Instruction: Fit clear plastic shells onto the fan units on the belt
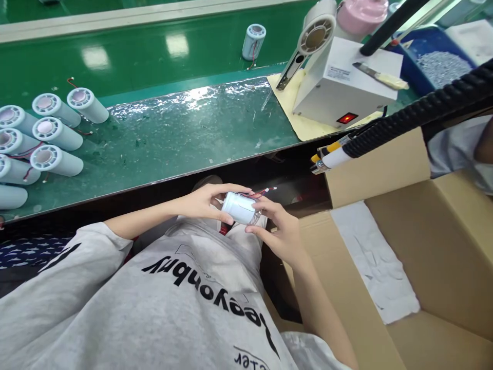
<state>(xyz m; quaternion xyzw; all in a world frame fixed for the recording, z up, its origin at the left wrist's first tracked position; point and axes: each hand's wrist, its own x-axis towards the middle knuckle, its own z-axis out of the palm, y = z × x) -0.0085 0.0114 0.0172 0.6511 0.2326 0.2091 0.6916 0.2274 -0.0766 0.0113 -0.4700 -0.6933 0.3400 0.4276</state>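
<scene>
A light blue cylinder point(239, 207) with thin red and black wires lies sideways above my lap, between both hands. My left hand point(210, 201) grips its left end, thumb below and fingers over the top. My right hand point(278, 226) holds the right end between thumb and fingers, next to a clear, crinkled edge. The wires, ending in small white connectors, stick out past the top right of the cylinder. Several similar cylinders point(57, 160) stand grouped at the left of the green bench point(185, 139).
One more cylinder point(254, 42) stands on the green surface behind. At the right are a white box-shaped machine point(339, 87) with a lit red switch, a knife point(379, 75), a black hose point(419, 105), a blue bin point(414, 64) and an open cardboard box point(423, 231).
</scene>
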